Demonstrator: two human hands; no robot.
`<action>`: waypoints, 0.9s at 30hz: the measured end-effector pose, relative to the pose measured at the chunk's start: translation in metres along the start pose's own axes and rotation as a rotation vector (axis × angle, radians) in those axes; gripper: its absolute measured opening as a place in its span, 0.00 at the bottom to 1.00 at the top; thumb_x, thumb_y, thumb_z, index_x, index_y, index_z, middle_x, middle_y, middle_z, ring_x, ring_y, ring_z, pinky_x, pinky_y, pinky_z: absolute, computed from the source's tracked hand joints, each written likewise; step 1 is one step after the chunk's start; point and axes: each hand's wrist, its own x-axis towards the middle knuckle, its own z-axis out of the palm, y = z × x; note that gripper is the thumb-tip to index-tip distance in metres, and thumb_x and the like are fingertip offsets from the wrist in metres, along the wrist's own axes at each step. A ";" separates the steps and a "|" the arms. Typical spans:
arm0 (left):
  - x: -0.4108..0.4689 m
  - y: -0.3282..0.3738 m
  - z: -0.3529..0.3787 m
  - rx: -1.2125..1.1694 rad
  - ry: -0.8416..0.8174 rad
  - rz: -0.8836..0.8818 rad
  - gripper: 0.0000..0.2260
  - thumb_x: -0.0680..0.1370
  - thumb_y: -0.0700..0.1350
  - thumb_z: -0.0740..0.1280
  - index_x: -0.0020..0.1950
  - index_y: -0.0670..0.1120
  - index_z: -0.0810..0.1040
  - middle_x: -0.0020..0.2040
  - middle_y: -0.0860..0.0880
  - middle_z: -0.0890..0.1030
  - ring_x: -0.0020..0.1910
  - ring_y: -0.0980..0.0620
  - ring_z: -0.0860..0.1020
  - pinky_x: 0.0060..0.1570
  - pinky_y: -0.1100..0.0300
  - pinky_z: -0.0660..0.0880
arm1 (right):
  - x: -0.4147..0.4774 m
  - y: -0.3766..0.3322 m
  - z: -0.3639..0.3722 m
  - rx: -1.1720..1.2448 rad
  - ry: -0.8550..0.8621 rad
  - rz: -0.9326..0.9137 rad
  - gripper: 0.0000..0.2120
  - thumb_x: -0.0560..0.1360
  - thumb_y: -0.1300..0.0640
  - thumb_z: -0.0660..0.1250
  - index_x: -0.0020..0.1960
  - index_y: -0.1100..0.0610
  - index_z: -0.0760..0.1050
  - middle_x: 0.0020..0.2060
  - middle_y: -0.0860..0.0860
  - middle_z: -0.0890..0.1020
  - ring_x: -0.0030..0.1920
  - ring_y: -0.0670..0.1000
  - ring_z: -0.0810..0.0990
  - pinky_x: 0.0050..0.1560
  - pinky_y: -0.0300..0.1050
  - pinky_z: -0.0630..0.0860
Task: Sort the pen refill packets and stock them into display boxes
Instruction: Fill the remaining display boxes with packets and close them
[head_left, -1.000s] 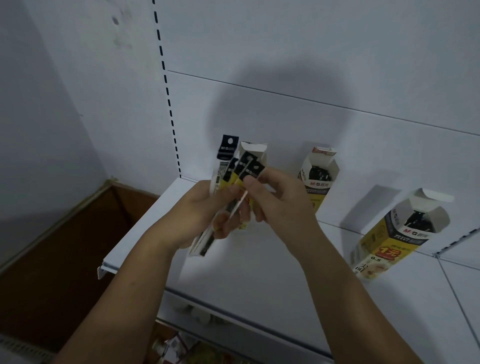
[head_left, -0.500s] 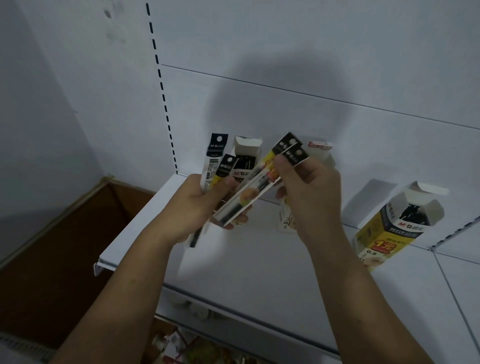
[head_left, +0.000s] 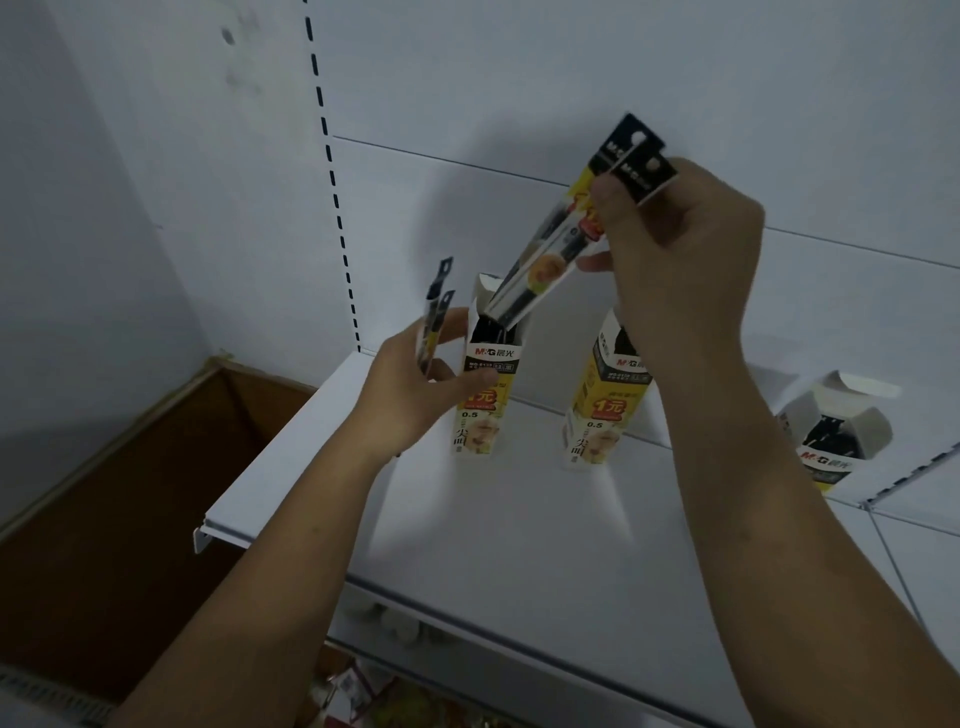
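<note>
My right hand (head_left: 685, 260) pinches two long clear refill packets (head_left: 550, 260) with black header cards at their tops — their lower ends sit in the open mouth of the leftmost yellow-and-white cardboard display box (head_left: 485, 400) on the white metal shelf (head_left: 519, 519). My left hand (head_left: 410, 384) grips two more slim packets (head_left: 434, 322) just beside this box. I would bring the pair more upright and lower it slowly — a tilted push may tip the light box.
</note>
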 end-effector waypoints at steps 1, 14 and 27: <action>0.001 0.000 0.001 0.012 -0.005 0.017 0.23 0.76 0.47 0.79 0.69 0.54 0.79 0.62 0.59 0.85 0.39 0.43 0.83 0.49 0.48 0.85 | 0.000 0.002 0.003 -0.010 -0.023 -0.007 0.04 0.82 0.59 0.70 0.51 0.58 0.83 0.42 0.53 0.86 0.39 0.53 0.87 0.35 0.41 0.83; 0.002 -0.008 0.003 0.023 -0.026 0.033 0.19 0.78 0.47 0.77 0.68 0.54 0.81 0.59 0.59 0.86 0.44 0.50 0.85 0.47 0.63 0.83 | -0.007 0.033 0.020 -0.265 -0.446 0.028 0.06 0.80 0.52 0.72 0.53 0.54 0.85 0.43 0.47 0.86 0.45 0.47 0.85 0.47 0.49 0.82; 0.004 -0.012 0.005 0.005 -0.016 0.042 0.18 0.78 0.47 0.77 0.67 0.54 0.81 0.57 0.59 0.86 0.42 0.50 0.84 0.43 0.68 0.80 | -0.007 0.036 0.021 -0.548 -0.727 -0.082 0.05 0.80 0.56 0.70 0.53 0.51 0.84 0.42 0.41 0.81 0.36 0.35 0.74 0.38 0.26 0.63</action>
